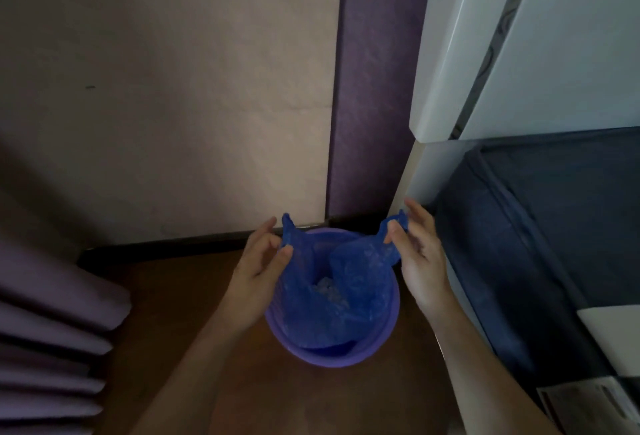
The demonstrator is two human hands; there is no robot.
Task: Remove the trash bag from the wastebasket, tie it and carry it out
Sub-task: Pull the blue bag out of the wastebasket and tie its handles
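Pinching a handle of the blue trash bag (332,282) in each hand: left hand (259,263) on the left loop, right hand (417,254) on the right, bag body sitting inside the purple wastebasket (346,356). Best lifted straight up, evenly, keeping the mouth gathered. Tight on the right against the white cabinet (485,53); wall (173,88) just beyond; open floor (190,296) left and near.

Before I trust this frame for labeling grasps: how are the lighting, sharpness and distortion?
Head view: dim, light falling mostly on the wall; soft overall, yet both hands, left hand and right hand, visibly pinch the blue trash bag handles above the purple wastebasket; wide-angle bending tilts the white cabinet; no glare.
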